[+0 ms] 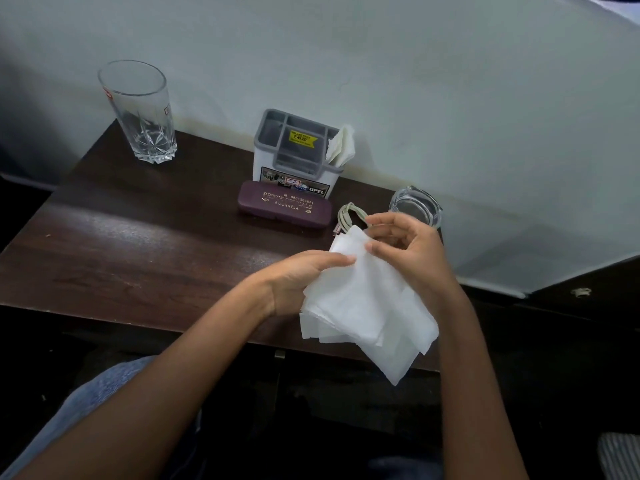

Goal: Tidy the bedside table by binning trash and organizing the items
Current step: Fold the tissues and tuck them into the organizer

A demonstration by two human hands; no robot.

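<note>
A: Hands?
B: Both on the tissues (pixel 367 306). The left hand (pixel 304 278) holds the stack from its left side, fingers behind, thumb on front. The right hand (pixel 412 247) pinches the top corner with thumb and forefinger, other fingers loosely curled. The stack is in the air over the front right edge of the bedside table (pixel 138 244), lower corner hanging past it.
A: Risk?
B: The sheets look loose and fanned at the bottom. My guess is one slips out and drops off the front if the pinch eases. The right hand is also just in front of the cable (pixel 349 216) and near the ashtray (pixel 415 206), so a careless reach back could snag or shove them.
A: Surface, room?
B: Dark glossy wood top against a pale wall (pixel 450 98). The grey-and-white organizer (pixel 294 150) sits at the wall with a folded tissue (pixel 341 147) sticking out of its right slot and a maroon spectacle case (pixel 285 207) touching its front. The glass (pixel 138 112) is back left, well apart. No bin in view.
</note>
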